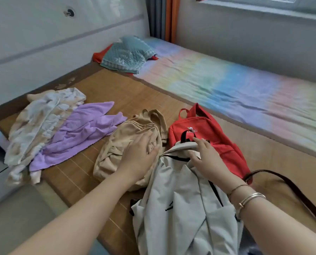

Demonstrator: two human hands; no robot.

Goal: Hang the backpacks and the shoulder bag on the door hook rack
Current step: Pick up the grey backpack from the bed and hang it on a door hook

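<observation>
I see three backpacks lying close together on the bamboo mat (135, 92) of the bed: a beige backpack (124, 144), a red backpack (208, 138) to its right, and a pale grey backpack (181, 208) nearest me, overlapping both. My left hand (138, 155) rests spread and flat on the beige one, while my right hand (205, 155) lies on the grey bag's top edge, fingers loosely curled; whether it pinches the fabric I cannot tell. A dark strap (289, 188) trails off at the right, past the red bag.
</observation>
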